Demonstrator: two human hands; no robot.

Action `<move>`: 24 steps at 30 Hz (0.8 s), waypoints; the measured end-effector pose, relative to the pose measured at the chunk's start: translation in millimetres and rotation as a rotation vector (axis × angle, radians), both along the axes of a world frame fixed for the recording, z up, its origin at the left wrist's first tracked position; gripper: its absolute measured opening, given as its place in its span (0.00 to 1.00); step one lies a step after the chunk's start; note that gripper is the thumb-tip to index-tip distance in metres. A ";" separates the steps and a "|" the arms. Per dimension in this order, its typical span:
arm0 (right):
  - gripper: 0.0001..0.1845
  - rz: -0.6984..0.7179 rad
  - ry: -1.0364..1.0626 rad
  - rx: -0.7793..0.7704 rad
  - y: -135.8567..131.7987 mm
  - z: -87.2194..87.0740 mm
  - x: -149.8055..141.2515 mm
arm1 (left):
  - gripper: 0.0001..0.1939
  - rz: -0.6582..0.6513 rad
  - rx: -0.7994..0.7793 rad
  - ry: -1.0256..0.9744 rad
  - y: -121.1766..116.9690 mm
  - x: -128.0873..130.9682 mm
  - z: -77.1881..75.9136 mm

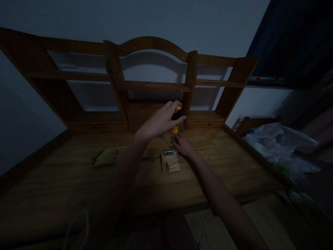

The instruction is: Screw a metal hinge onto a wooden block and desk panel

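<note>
My left hand (pixel 162 119) is wrapped round the yellow-and-black handle of a screwdriver (pixel 175 130), held upright. Its shaft runs down to a small metal hinge (pixel 169 152), where the tip meets the metal near its right end. The hinge lies between a small wooden piece (pixel 172 164) in front and a long thin plank (pixel 111 155) behind. Just right of the shaft, my right hand (pixel 183 145) lies on the plank with its fingers apart. Whether its fingertips also touch the hinge is too dark to tell.
All this lies on a wooden desk (pixel 223 166) with a shelf unit (pixel 153 85) at the back against the wall. Right of the desk, a plastic bag (pixel 281 139) rests by a chair back (pixel 256 123). A white cable (pixel 87 222) loops at the lower left.
</note>
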State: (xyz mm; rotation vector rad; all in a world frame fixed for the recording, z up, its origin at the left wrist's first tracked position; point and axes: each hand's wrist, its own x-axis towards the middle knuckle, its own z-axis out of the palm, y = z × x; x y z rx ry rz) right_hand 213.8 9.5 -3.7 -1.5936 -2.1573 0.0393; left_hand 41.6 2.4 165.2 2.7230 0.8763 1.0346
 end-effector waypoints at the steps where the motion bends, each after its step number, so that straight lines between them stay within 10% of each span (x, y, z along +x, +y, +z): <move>1: 0.18 -0.002 0.000 0.000 0.0 -0.2 0.0 | 0.20 -0.005 -0.004 0.003 -0.8 -0.1 0.7; 14: 0.18 -0.014 -0.015 0.004 1.5 -1.9 0.1 | 0.22 -0.115 -0.089 0.023 4.5 -6.4 2.5; 24: 0.16 -0.004 -0.028 -0.003 2.2 -1.2 0.4 | 0.21 0.266 0.100 0.098 -10.5 7.0 -2.2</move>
